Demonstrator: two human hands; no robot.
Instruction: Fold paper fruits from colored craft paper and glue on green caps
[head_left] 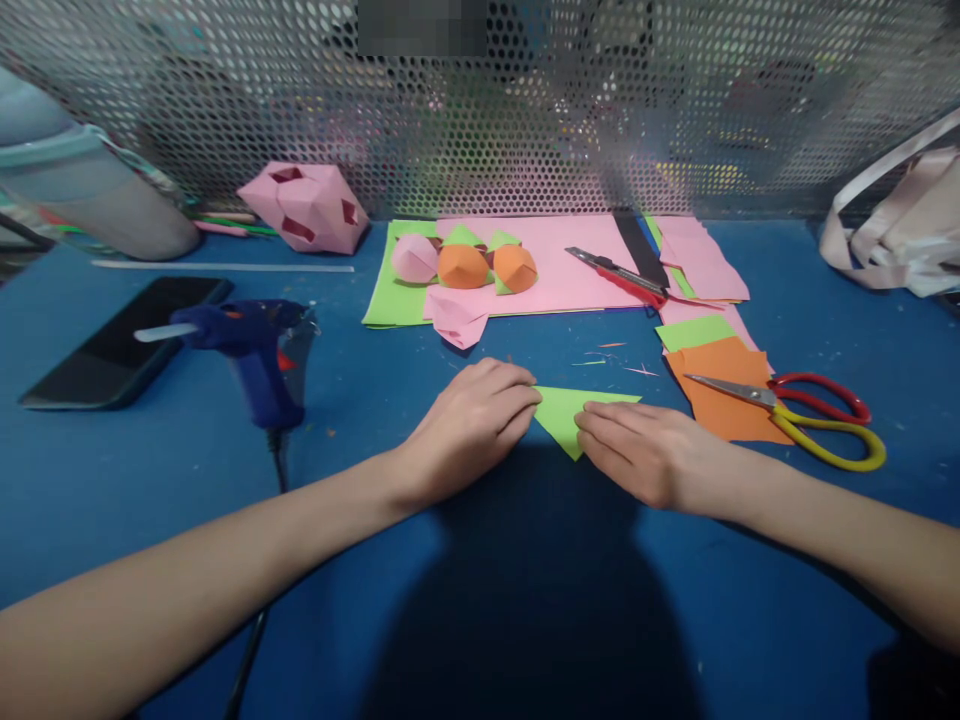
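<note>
A piece of light green paper (564, 412), folded into a triangle with its point towards me, lies on the blue table between both hands. My left hand (480, 425) is closed at the paper's left corner, its fingers curled and pressed together there. Over the right side rests my right hand (645, 450), fingers held together and bent down onto the paper; its thumb is hidden. Beyond the hands sit folded paper pieces, one pink (415, 259) and two orange with green (463, 265), plus a loose pink folded piece (460, 321).
Scissors (772, 397) lie on orange sheets (709, 370) at right. A utility knife (619, 275) rests on pink sheets (559, 260). At left are a blue glue gun (259, 360), phone (124, 345), pink paper ball (311, 208) and tumbler (112, 190). Perforated metal mesh (525, 120) stands behind.
</note>
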